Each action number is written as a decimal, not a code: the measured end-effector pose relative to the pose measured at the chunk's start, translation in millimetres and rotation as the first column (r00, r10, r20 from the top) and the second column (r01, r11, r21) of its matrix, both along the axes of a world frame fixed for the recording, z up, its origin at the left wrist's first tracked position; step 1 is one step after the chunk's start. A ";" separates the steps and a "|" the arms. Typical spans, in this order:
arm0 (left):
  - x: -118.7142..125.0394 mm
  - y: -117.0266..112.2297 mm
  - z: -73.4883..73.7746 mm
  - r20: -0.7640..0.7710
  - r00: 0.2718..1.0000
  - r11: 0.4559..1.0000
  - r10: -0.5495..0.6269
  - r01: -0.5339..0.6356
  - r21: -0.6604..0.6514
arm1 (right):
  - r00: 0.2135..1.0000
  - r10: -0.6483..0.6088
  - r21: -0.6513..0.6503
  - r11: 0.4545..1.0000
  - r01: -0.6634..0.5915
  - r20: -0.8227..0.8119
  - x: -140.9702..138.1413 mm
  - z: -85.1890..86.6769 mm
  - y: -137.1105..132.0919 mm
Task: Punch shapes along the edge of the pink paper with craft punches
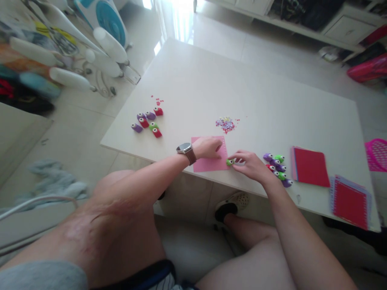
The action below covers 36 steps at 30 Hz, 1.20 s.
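A pink sheet of paper lies at the table's near edge, with small holes along its right side and top. My left hand, a watch on its wrist, rests on the sheet with its fingers curled and pressed down on it. Between the thumb and fingers of my right hand is a small green paper punch, set at the sheet's right edge. Past the sheet lies a heap of tiny punched paper bits, mostly pale with some red and pink.
Several coloured punches cluster by my right wrist, and another group sits at the left. Red-topped paper stacks and hole-edged sheets lie at the right. A few red bits are scattered on the white table.
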<state>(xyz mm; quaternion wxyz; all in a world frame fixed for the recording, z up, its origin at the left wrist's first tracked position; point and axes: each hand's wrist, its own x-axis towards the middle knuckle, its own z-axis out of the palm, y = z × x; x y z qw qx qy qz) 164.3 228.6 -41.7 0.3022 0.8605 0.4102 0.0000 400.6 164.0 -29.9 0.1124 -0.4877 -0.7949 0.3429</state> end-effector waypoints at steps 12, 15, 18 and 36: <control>4.2 -5.6 -10.7 -0.008 1.000 0.997 -0.029 0.030 0.065 | 0.992 -0.124 -0.145 0.982 0.118 -0.037 -0.1 1.0 1.2; 4.9 -5.9 -11.5 -0.002 1.000 0.997 -0.030 0.030 0.073 | 0.991 -0.125 -0.154 0.981 0.117 -0.046 0.4 -0.5 1.6; 5.4 -6.5 -11.0 -0.001 1.000 0.997 -0.029 0.029 0.077 | 0.990 -0.133 -0.149 0.981 0.124 -0.047 -0.5 -1.4 1.8; 15.7 -8.9 3.2 -0.083 0.996 0.999 -0.034 0.034 0.000 | 0.929 -0.369 -0.304 0.881 0.363 0.042 -10.8 -10.5 9.4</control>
